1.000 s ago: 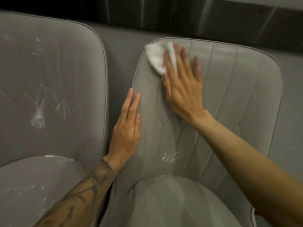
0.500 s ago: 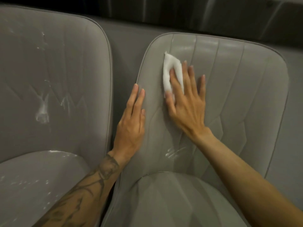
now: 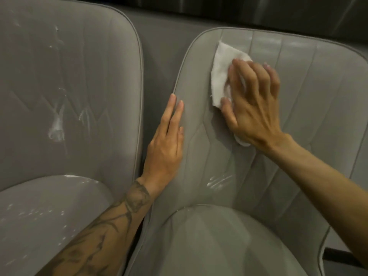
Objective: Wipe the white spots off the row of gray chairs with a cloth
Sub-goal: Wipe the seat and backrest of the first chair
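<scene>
Two gray chairs stand side by side. My right hand (image 3: pixel 253 108) presses a white cloth (image 3: pixel 221 76) against the upper backrest of the right chair (image 3: pixel 310 108), fingers curled over it. My left hand (image 3: pixel 167 144) lies flat with straight fingers on that backrest's left edge, holding nothing. A small white smear (image 3: pixel 219 181) sits low on the right chair's backrest. The left chair (image 3: pixel 95 80) carries a big white smear (image 3: pixel 56 126) on its backrest and several white specks (image 3: pixel 33 214) on its seat.
A narrow gap (image 3: pixel 145 108) separates the two backrests. Behind the chairs runs a gray panel (image 3: pixel 163 34) with dark curtain above it. The right chair's seat cushion (image 3: pixel 215 244) fills the lower middle.
My right hand has slid the cloth down from the backrest's top left corner and then to the right, with the fingers curling. The left hand stayed on the backrest edge.
</scene>
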Action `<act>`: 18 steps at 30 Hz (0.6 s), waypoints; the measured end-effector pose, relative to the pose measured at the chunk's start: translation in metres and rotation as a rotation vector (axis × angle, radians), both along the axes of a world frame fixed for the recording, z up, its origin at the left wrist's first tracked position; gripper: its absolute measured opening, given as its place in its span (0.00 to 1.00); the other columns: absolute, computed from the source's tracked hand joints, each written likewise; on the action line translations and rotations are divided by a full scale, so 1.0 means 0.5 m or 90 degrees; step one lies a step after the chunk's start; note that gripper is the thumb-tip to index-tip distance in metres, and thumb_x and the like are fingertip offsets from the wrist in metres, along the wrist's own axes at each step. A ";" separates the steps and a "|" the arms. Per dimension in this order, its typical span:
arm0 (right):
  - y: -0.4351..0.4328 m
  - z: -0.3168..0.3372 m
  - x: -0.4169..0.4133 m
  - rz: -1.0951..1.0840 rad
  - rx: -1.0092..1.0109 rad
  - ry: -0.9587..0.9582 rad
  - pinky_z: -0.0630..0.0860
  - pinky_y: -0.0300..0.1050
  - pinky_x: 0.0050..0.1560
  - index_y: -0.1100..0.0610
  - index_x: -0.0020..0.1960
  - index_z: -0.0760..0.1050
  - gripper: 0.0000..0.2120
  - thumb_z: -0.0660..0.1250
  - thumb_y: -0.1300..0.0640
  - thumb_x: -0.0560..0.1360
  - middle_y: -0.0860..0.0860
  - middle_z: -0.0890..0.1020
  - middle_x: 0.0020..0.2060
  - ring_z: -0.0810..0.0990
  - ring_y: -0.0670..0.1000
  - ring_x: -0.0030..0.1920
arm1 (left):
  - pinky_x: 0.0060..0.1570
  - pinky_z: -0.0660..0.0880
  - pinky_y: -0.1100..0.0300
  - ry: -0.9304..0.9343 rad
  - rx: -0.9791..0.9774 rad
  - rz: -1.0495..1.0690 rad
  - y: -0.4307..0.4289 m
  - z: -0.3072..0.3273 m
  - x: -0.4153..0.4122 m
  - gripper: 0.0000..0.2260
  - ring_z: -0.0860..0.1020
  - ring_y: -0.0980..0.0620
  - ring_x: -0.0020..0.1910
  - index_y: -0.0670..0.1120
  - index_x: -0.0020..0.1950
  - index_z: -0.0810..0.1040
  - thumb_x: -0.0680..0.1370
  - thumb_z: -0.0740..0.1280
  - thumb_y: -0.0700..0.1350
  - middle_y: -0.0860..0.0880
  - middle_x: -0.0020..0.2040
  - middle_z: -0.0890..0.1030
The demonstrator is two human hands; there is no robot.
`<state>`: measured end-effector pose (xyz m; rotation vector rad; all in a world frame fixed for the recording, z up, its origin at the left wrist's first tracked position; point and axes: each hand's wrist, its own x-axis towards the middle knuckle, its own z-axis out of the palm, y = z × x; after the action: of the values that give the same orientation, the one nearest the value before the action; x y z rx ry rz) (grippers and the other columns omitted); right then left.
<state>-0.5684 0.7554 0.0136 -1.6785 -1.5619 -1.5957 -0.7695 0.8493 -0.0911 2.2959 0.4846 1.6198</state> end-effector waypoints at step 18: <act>0.057 -0.114 -0.128 0.104 0.041 0.229 0.67 0.53 0.54 0.52 0.57 0.80 0.14 0.65 0.43 0.82 0.57 0.79 0.56 0.70 0.56 0.56 | 0.62 0.81 0.56 0.005 -0.019 -0.007 -0.007 0.004 -0.002 0.27 0.62 0.59 0.81 0.52 0.85 0.56 0.87 0.57 0.40 0.57 0.86 0.51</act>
<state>-0.6324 0.7839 -0.0435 -1.6461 -1.4075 -1.1721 -0.7707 0.8458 -0.0893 2.2804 0.4936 1.5886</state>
